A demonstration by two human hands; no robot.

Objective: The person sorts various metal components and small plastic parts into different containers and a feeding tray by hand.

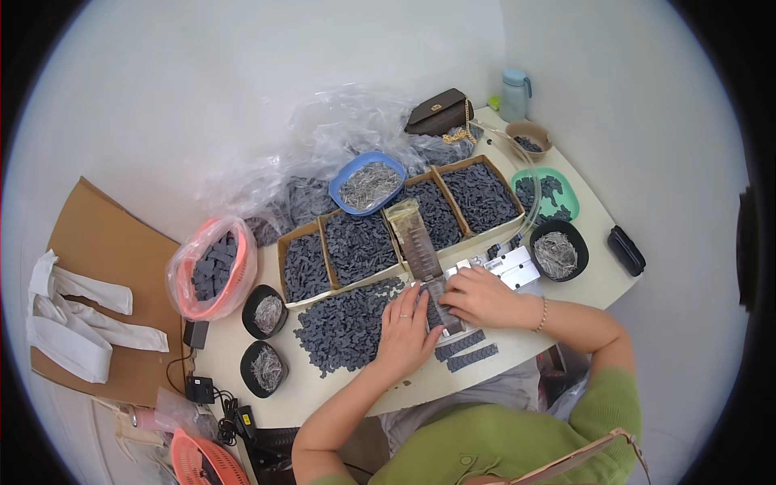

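Near edge: green sleeve (610, 412) and glasses frame (582, 461), both cut off by the lower rim. Two dark grey toothed strips (471, 358) lie side by side on the surface (594, 291), just near of the hands.

Left hand (406, 330): fingers extended along the left side of a narrow slotted holder (423, 246). Right hand (489, 297): fingers bent over the holder's right side. Fingertips overlap the work; cannot tell whether either hand pinches a part. The holder's near half is largely covered by the fingers.

Loose grey parts (339, 327) spread left of the left hand; individual outlines merge. A silver-white block (515, 267) sits beyond the right hand, partly covered by it; its small dark marks are illegible. Yellow label (246, 419) on a black adapter, lower left: unreadable.

Farther: divided cardboard box (353, 284) of grey parts, holder's far end overlapping its front wall. Blue bowl (368, 208) of thin metal pieces covers part of the box's back edge. Clear plastic bags (323, 129) behind blur their contents.
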